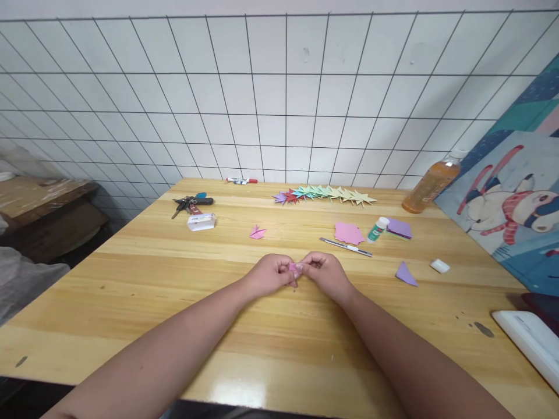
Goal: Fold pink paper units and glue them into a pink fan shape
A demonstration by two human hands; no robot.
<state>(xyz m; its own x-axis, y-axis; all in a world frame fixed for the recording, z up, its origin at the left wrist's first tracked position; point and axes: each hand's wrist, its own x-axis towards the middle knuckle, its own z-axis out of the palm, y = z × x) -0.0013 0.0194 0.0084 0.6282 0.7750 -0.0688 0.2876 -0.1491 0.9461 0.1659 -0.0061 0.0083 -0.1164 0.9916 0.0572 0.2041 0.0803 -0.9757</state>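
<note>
Both hands meet at the middle of the wooden table, pinching one small piece of pink paper (293, 267) between them. My left hand (273, 274) grips its left side with thumb and fingers closed. On the right side, my right hand (325, 272) holds it the same way. Most of the paper is hidden by the fingers, so its exact folds cannot be made out. Beyond my left hand lies a folded pink paper piece (257, 233) with pointed tips. A stack of pink paper (349, 233) and a utility knife (346, 247) lie beyond my right hand.
A glue stick (378, 230), purple paper sheets (399, 227), a purple triangle (406, 273) and an eraser (439, 266) lie rightward. A row of folded paper pieces (325, 194) and a marker (241, 181) line the back. Keys (192, 203), a small box (201, 222) and a bottle (432, 183) stand farther out.
</note>
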